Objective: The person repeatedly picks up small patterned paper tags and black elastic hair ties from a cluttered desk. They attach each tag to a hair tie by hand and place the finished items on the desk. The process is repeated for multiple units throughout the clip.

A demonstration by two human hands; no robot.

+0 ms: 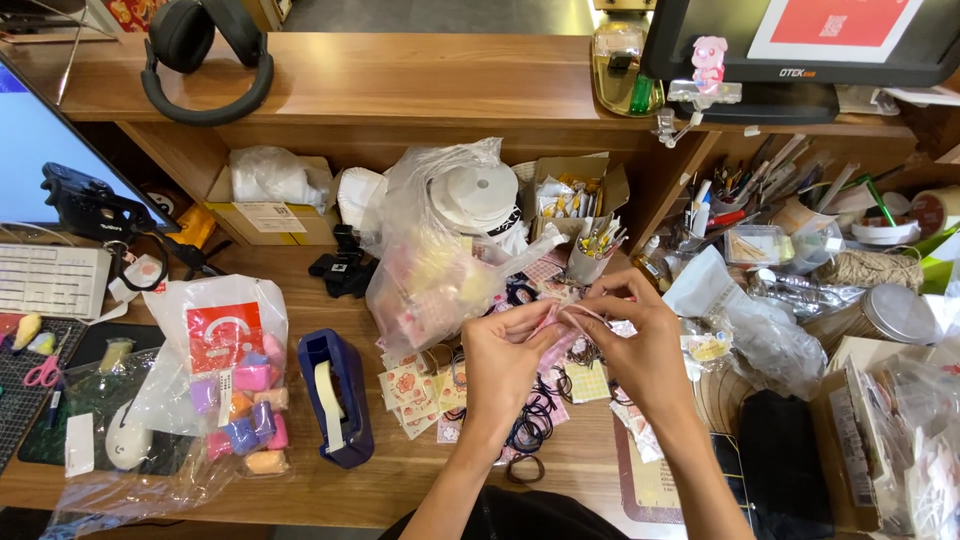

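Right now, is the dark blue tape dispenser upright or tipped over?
Upright: the dark blue tape dispenser stands on its base on the wooden desk, roll showing on top.

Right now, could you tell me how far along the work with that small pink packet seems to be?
Already out: patterned paper cards and black hair ties lie spread on the wooden desk. In hand: the left hand and right hand pinch a small pink packet between their fingertips. Left: the clear bag of pink and yellow items looks full, so much seems unhandled.
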